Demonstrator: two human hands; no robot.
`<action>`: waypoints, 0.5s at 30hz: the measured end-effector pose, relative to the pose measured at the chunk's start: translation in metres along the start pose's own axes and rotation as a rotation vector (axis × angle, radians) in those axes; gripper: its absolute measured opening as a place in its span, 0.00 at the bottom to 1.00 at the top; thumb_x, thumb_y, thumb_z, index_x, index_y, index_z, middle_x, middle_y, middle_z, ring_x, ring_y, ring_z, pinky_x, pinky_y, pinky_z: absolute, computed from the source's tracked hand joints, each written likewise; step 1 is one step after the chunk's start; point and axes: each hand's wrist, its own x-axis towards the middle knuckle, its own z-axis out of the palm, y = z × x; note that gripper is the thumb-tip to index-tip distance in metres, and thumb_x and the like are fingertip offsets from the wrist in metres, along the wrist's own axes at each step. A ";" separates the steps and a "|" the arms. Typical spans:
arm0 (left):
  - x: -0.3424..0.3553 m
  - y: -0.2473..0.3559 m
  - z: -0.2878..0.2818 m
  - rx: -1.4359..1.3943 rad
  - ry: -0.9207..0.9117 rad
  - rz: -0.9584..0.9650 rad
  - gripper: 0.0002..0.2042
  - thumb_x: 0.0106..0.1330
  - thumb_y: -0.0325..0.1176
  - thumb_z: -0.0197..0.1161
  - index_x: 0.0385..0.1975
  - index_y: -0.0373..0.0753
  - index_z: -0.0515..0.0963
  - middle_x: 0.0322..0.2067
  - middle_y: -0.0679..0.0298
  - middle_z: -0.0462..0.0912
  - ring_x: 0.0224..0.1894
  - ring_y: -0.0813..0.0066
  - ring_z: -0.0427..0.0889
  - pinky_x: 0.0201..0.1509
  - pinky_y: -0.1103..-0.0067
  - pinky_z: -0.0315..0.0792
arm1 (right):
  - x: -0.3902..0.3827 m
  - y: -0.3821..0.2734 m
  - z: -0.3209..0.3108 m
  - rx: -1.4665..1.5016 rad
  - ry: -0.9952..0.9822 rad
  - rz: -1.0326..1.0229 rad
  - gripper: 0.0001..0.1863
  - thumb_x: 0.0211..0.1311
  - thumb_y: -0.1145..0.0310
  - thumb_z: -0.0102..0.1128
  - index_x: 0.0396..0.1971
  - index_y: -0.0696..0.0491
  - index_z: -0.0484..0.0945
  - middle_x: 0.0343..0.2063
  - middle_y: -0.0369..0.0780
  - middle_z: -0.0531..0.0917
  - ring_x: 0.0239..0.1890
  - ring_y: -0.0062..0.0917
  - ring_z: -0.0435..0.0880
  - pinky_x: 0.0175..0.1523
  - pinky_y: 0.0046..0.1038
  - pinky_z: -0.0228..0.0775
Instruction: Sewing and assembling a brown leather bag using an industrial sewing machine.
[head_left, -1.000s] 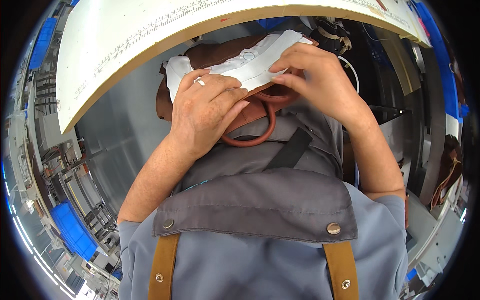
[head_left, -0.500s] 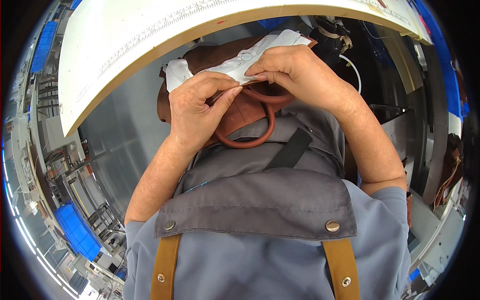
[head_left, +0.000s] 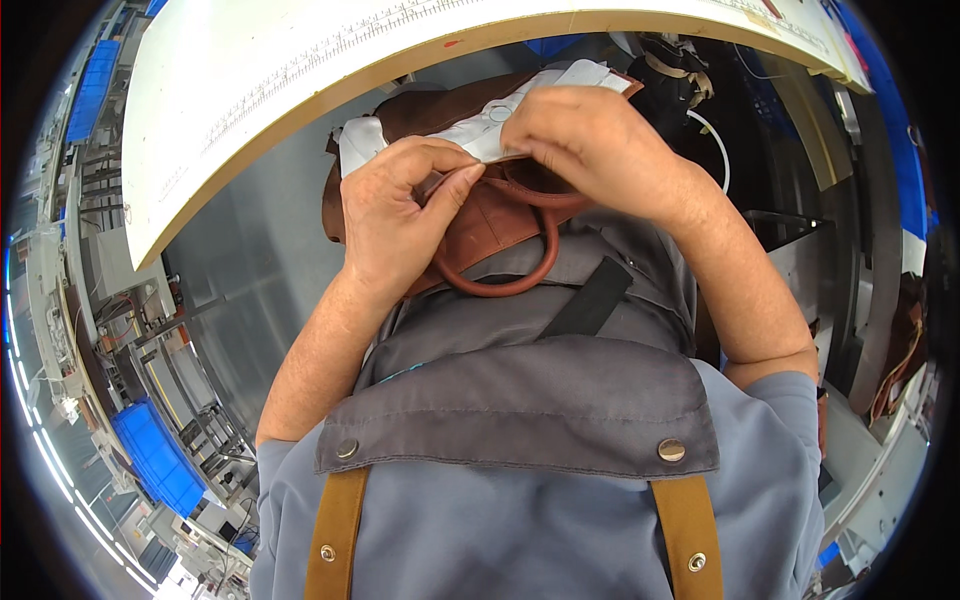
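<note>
A brown leather bag (head_left: 485, 235) with rounded handles (head_left: 495, 286) lies on my grey-clad lap under the board's curved edge. White lining or backing material (head_left: 360, 140) runs along its top, with a small circle marked on it. My left hand (head_left: 400, 215) has thumb and fingers pinched on the near edge of this white and brown layer. Just to the right, my right hand (head_left: 590, 150) is curled with fingertips pinched at that same edge, partly blurred and hiding what lies beneath.
A white board (head_left: 300, 75) with printed scales curves across the top. Dark equipment with a white tube (head_left: 715, 140) sits right of the bag. Blue bins (head_left: 150, 450), metal racks and workstations line both sides. A grey apron (head_left: 510, 400) with tan straps covers my body.
My left hand has turned and curled into a pinch at the edge. My right hand has moved left, closer to it, its fingers closing on the same edge.
</note>
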 end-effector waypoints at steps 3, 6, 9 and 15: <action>0.002 -0.002 -0.003 -0.082 0.008 -0.161 0.04 0.63 0.29 0.71 0.32 0.35 0.85 0.29 0.64 0.86 0.32 0.79 0.83 0.35 0.83 0.75 | -0.001 0.004 -0.003 0.086 0.125 0.141 0.04 0.64 0.74 0.61 0.37 0.56 0.81 0.32 0.41 0.82 0.35 0.34 0.84 0.40 0.31 0.75; 0.004 -0.004 -0.008 -0.198 -0.034 -0.341 0.06 0.66 0.31 0.69 0.33 0.35 0.84 0.28 0.68 0.85 0.31 0.85 0.80 0.36 0.85 0.72 | 0.000 0.006 -0.004 0.157 0.166 0.301 0.04 0.67 0.72 0.59 0.38 0.56 0.80 0.33 0.41 0.83 0.37 0.33 0.84 0.41 0.31 0.76; 0.007 -0.005 -0.014 -0.311 -0.054 -0.460 0.05 0.69 0.30 0.67 0.35 0.35 0.83 0.29 0.72 0.83 0.33 0.87 0.77 0.40 0.85 0.71 | 0.004 0.005 -0.002 0.190 0.224 0.320 0.07 0.67 0.70 0.61 0.41 0.56 0.80 0.36 0.40 0.84 0.39 0.32 0.85 0.43 0.31 0.77; 0.011 -0.009 -0.020 -0.549 -0.095 -0.565 0.06 0.69 0.31 0.67 0.36 0.36 0.82 0.31 0.70 0.83 0.34 0.87 0.77 0.41 0.86 0.70 | 0.017 0.002 0.008 0.112 0.135 0.069 0.09 0.63 0.66 0.67 0.40 0.52 0.82 0.36 0.36 0.86 0.39 0.27 0.85 0.50 0.32 0.71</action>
